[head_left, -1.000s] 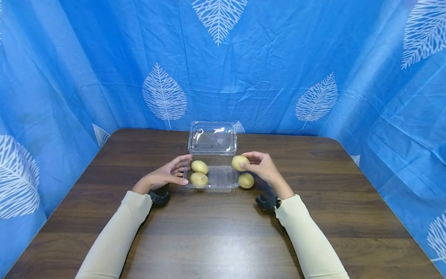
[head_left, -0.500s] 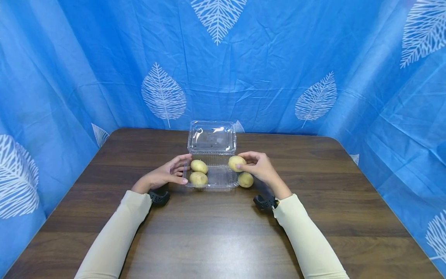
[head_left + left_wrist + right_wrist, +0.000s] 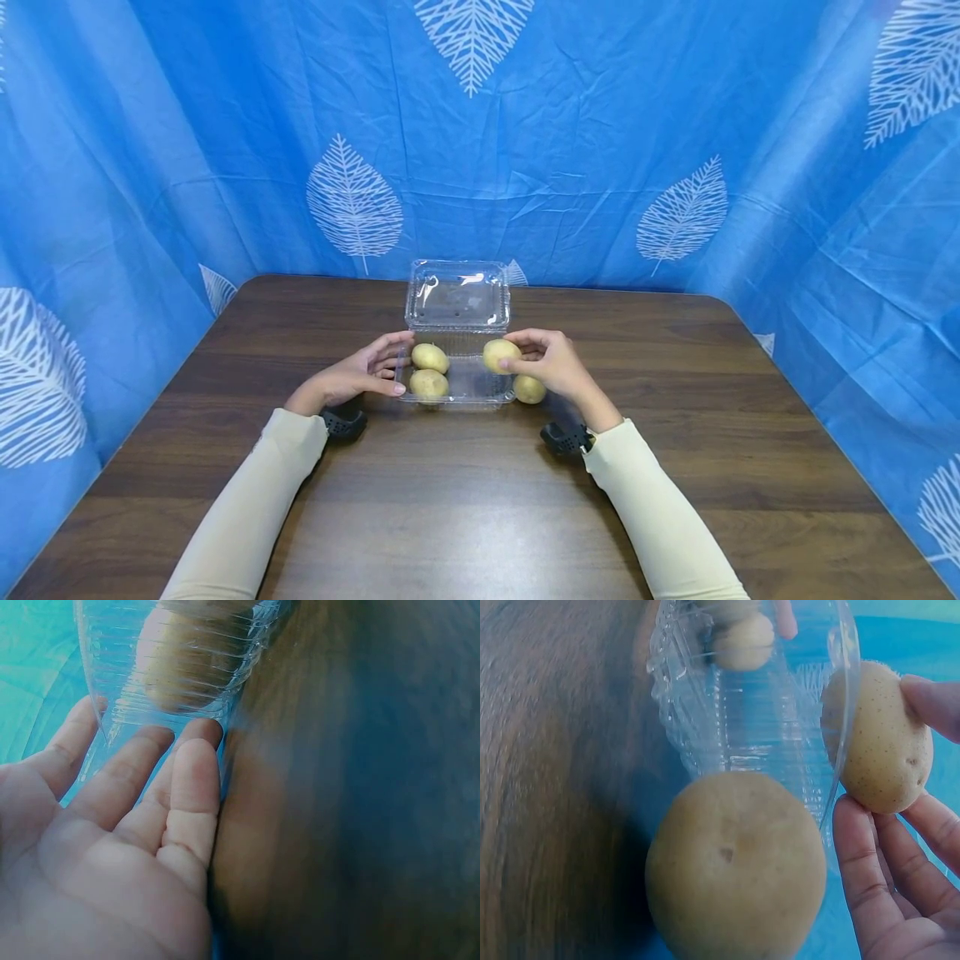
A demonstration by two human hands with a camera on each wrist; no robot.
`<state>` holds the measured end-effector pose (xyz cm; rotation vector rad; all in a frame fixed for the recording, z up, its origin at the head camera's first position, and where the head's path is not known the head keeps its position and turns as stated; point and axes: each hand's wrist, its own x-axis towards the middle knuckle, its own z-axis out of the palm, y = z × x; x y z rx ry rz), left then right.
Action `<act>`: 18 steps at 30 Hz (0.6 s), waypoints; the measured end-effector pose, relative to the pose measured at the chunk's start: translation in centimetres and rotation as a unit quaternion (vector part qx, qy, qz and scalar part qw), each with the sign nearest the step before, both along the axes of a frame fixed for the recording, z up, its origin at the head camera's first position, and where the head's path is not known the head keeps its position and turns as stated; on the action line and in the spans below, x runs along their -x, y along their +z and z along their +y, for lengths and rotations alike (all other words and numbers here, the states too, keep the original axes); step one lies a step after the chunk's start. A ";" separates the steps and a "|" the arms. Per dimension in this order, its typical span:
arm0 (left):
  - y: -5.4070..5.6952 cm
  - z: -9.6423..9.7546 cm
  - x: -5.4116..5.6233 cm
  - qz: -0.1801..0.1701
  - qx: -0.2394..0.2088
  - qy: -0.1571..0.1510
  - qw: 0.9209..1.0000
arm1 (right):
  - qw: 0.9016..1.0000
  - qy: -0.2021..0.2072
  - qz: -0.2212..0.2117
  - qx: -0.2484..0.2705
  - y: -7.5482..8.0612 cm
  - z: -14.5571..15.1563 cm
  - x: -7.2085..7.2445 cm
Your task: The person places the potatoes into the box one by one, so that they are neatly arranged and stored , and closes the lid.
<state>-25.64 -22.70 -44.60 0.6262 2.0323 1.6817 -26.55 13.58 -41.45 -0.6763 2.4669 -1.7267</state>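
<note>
Over my remote feed I make out a curtained-off recording booth rather than any room I can name, with blue cloth [image 3: 555,125] printed with white leaves [image 3: 355,197] hanging round the back and sides of a dark wooden table [image 3: 712,375], and black wrist cameras [image 3: 567,438] on the person's arms [image 3: 663,508].

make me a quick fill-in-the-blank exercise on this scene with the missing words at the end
1. The box has ____ potatoes lying in it.
2. The right hand grips another potato, and counting every potato in the head view gives ____.
3. As the head view shows it, the loose potato sits by the box's ____ end, opposite the left hand.
4. The cloth behind the table is ____ with white leaves.

Missing words: two; four; right; blue
</note>
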 end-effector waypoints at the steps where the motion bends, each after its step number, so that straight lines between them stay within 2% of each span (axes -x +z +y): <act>1: 0.0 0.0 0.0 -0.002 0.000 0.001 1.000 | 1.000 0.002 0.001 -0.001 0.0 -0.1 0.0; 18: 0.1 -0.1 0.0 0.001 -0.002 -0.001 1.000 | 0.999 0.031 0.015 -0.028 0.3 -1.2 -0.2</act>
